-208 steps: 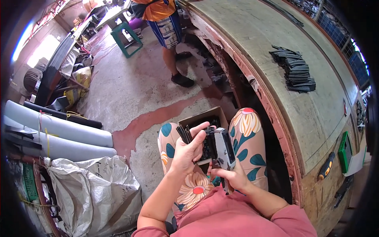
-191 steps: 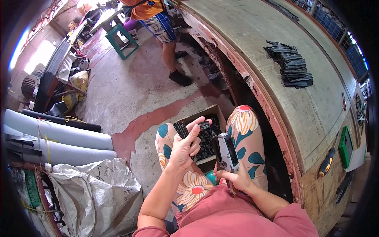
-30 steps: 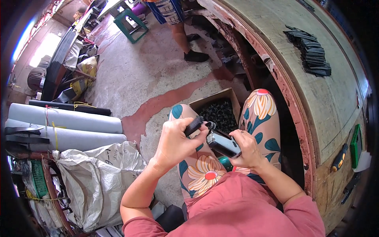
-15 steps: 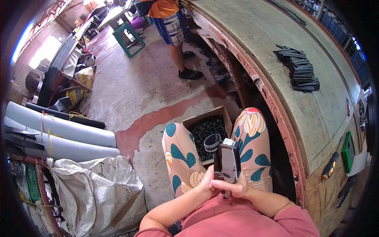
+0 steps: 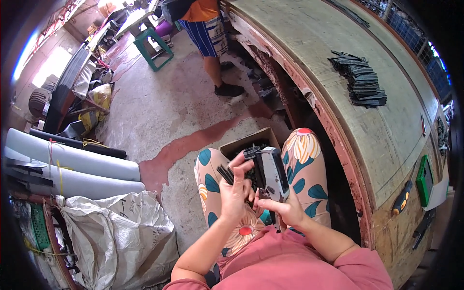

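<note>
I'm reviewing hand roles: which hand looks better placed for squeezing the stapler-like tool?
Probably the right hand: it grips the grey stapler-like tool, while the left hand is occupied holding thin black strips.

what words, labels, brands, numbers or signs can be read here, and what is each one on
Sack: large dark handwritten marks, not copied out here; the smaller marks are too blurred to read.
Shorts: printed pattern; any lettering is too small to read.
Tool: no readable text.
</note>
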`<state>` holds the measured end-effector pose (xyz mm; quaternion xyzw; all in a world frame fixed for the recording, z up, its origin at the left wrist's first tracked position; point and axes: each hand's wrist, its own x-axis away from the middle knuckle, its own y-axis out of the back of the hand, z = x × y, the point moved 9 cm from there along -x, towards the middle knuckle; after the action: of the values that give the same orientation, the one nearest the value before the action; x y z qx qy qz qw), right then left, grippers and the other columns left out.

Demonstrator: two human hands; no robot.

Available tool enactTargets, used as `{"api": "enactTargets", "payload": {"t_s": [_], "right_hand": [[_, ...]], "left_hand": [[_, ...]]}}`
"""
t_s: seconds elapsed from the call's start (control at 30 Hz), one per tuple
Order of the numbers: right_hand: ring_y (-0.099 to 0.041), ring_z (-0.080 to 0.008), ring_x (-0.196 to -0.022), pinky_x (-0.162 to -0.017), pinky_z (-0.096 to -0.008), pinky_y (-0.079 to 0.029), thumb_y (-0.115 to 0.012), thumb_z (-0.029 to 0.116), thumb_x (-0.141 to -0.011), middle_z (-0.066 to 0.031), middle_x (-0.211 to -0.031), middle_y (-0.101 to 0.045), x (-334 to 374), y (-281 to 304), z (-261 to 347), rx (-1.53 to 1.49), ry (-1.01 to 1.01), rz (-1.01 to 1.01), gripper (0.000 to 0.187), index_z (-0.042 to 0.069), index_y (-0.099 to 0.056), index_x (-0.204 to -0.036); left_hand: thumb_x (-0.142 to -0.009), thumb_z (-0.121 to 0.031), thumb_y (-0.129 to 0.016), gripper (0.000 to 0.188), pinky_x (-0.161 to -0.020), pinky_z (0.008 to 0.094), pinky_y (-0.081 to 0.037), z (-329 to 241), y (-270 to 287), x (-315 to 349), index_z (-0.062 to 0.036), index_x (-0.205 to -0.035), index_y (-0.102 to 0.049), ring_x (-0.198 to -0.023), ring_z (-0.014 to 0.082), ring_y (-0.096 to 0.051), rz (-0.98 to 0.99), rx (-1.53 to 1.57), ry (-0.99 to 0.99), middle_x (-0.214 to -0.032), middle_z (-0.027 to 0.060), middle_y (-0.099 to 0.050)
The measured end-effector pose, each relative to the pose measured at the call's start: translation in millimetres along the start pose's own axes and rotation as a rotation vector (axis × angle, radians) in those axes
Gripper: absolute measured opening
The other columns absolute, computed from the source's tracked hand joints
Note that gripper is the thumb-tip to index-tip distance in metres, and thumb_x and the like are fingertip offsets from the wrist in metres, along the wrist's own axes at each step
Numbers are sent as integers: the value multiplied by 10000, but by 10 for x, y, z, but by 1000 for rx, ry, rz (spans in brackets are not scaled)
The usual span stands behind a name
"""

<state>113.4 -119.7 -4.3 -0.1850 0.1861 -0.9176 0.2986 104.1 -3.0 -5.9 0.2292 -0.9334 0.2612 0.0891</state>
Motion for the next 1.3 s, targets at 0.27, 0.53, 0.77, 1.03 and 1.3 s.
{"api": "enactTargets", "payload": {"t_s": [0.27,0.53,0.77,1.03,1.3], "right_hand": [[-630,-176,-765,-687,-300,-522,-616,2,-768,-101,-857,-636,8,34,-84,187,32,12,217,-41,-576,-977],[-609,-120,-762,-700,-268,-489,-648,32,-756,-63,-836,-654,153,248,-220,152,-93,-82,189,-26,-623,-934],[-625,-132,-687,-638,-269,-503,-614,23,-804,-83,-812,-655,102,453,-290,66,-70,-173,157,-61,-618,-936],[-626,-114,-727,-658,-268,-507,-627,25,-805,-51,-848,-662,-111,515,-16,211,63,-236,166,-23,-626,-965],[-620,-101,-754,-688,-256,-493,-655,43,-778,-37,-815,-658,-293,449,164,375,159,-266,169,-5,-621,-937]], "left_hand": [[-932,-348,-532,491,-368,159,-272,-190,-203,-262,-8,-1279,-463,-417,-13,-265,308,48,159,-1171,143,-598],[-916,-302,-583,535,-459,180,-412,-238,56,-447,-18,-1329,-397,-534,6,-404,52,-354,-122,-1182,98,-569],[-943,-175,-524,389,-616,230,-476,290,392,-432,-21,-1290,-440,-682,84,-524,139,-127,303,-900,25,-552],[-981,-249,-441,352,-734,304,-552,301,133,-67,16,-1208,-480,-888,208,-639,356,-13,409,-1123,193,-600],[-940,-303,-539,376,-572,264,-545,352,68,166,42,-1088,-563,-686,186,-673,388,-325,449,-908,187,-669]]}}
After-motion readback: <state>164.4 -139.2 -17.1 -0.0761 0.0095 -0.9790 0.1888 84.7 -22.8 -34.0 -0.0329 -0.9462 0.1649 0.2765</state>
